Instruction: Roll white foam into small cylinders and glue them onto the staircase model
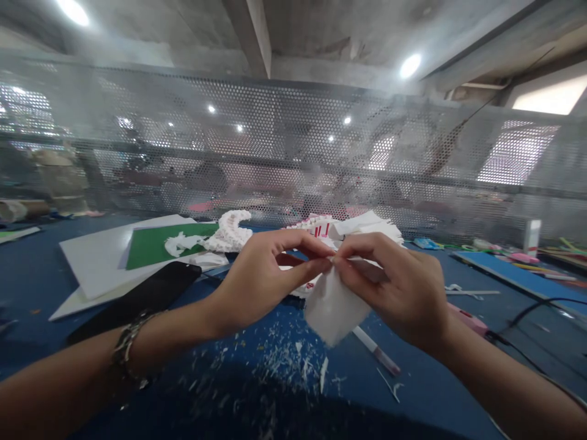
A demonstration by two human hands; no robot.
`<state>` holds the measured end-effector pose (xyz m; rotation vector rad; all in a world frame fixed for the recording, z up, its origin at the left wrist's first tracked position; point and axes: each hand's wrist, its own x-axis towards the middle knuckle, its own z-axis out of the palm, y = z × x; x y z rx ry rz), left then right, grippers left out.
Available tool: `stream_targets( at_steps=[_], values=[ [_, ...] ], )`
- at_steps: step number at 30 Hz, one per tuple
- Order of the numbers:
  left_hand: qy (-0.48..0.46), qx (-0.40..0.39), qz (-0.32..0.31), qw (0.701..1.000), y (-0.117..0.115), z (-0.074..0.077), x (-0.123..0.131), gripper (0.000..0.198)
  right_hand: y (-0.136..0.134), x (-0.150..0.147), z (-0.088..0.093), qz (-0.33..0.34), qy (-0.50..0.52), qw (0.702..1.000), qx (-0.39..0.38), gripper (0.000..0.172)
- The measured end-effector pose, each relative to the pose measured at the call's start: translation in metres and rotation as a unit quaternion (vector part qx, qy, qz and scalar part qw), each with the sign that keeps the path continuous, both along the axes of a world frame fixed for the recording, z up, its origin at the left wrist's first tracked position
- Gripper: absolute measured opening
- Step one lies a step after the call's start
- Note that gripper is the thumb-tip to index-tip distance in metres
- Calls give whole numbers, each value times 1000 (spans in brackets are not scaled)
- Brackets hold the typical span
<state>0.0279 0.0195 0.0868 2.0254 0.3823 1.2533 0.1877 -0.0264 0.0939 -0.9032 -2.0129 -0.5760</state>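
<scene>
The left hand (261, 275) and right hand (398, 287) each pinch the top edge of a white paper piece (332, 308) between thumb and fingertips. White scraps (279, 354) lie on the blue surface (431, 379) below.

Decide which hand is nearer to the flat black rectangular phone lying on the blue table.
Left. The left hand is just right of the black phone. The right hand is farther right, beyond the white sheet piece that both hands pinch.

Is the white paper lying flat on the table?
No, the left hand and right hand pinch the white paper above the blue table.
</scene>
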Motion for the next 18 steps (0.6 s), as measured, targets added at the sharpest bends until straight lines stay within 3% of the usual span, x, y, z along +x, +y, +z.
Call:
stream_targets(
  at_steps=[3, 7, 10, 13, 18],
  values=[
    [-35, 27, -46, 998, 4, 0, -1, 3, -4, 1, 7, 63, 67, 990, -106, 6],
    [-42, 40, -152, 987, 8, 2, -5, 7, -7, 2, 14, 140, 121, 951, -248, 4],
    [-26, 19, -207, 978, 9, 3, -7, 8, -7, 2, 15, 169, 145, 924, -313, 6],
    [-31, -7, -221, 975, 9, 2, -6, 11, -4, 0, 14, 183, 147, 916, -324, 5],
    [-56, -32, -182, 981, 9, 2, -3, 11, -3, -1, 10, 175, 134, 944, -246, 6]
  ],
)
